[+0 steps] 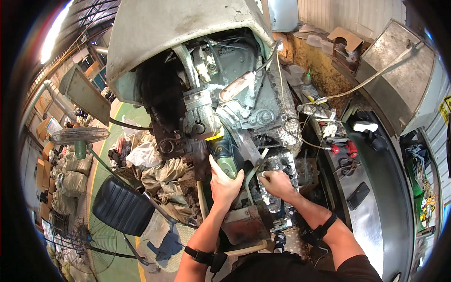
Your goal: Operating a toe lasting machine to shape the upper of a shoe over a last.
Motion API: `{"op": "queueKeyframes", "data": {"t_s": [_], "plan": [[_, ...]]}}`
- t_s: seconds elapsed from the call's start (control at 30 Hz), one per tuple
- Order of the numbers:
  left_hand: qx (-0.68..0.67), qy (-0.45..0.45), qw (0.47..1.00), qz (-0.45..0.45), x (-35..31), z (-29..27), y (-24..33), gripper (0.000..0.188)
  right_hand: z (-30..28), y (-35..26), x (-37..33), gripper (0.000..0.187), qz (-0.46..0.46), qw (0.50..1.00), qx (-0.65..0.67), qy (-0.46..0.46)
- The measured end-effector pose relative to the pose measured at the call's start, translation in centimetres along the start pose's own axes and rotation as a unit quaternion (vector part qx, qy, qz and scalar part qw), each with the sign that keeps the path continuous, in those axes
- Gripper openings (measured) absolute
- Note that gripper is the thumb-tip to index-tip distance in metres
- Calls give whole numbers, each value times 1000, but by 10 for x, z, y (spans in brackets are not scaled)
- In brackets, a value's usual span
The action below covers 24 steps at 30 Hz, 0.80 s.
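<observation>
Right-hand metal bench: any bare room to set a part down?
Yes: bare metal on the bench between the black phone and the person's black right sleeve, bordered on the right by the dark curved strip. Crowded: farther up, around the red tool and the odds and ends beside it.

A black chair (123,205) stands near a caged fan (83,233); a phone (358,195) lies on a counter (364,223).

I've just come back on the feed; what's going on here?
A person is working at an open machine. The left hand is cupped around the lower end of a power tool, whose yellow end sits against the machine. The right hand is curled to its right; what it grips, if anything, is unclear.
</observation>
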<state>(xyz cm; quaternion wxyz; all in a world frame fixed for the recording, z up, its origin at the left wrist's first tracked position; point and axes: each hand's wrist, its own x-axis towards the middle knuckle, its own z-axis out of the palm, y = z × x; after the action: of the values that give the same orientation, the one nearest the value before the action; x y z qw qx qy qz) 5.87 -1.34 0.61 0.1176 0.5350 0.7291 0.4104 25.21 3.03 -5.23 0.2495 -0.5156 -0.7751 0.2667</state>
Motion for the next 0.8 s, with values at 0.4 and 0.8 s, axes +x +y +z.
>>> {"op": "queueKeyframes", "data": {"t_s": [0.4, 0.8], "plan": [[1, 0, 1000, 5, -1, 1, -3, 109, 2, 0, -1, 27, -31, 998, -27, 41], [-5, -15, 1000, -4, -1, -4, 2, 108, -7, -14, -5, 26, 17, 1000, -3, 21]]}}
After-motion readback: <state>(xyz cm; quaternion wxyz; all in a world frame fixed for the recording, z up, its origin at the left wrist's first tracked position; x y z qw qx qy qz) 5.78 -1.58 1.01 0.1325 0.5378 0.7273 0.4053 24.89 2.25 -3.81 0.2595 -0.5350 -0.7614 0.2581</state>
